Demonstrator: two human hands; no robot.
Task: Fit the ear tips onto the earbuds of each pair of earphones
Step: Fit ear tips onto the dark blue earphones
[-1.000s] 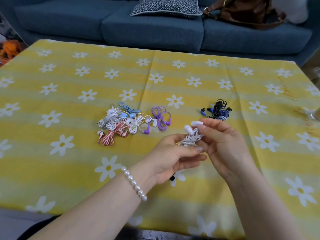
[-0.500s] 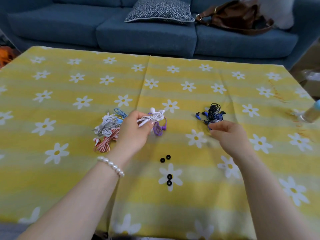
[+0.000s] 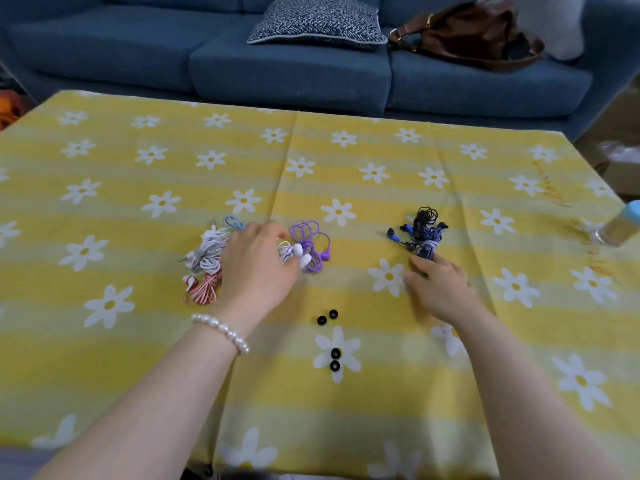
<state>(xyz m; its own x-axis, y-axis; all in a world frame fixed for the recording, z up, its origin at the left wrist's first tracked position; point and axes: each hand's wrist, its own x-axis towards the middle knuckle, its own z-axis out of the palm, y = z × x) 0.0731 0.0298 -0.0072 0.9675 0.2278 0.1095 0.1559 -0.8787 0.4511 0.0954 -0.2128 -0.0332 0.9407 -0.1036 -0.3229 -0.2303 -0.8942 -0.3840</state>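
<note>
Several bundled earphones lie in a heap on the yellow daisy tablecloth [image 3: 346, 410]: white ones [image 3: 207, 249], a red-and-white pair [image 3: 202, 287] and a purple pair [image 3: 310, 244]. My left hand [image 3: 256, 268] is down on this heap and holds a white pair [image 3: 296, 254] at its fingertips, right beside the purple pair. A dark blue and black earphone bundle [image 3: 424, 233] lies apart to the right. The fingertips of my right hand [image 3: 440, 285] touch its near end. Black ear tips lie loose between my arms, two [image 3: 327, 317] farther away and two [image 3: 335, 359] nearer.
A capped bottle [image 3: 620, 226] stands at the table's right edge. Behind the table is a blue sofa [image 3: 277, 67] with a patterned cushion [image 3: 315, 24] and a brown bag [image 3: 474, 32].
My hands came apart. The left one carried the white pair left and down onto the heap by the purple pair. The right one went to the dark blue bundle.
</note>
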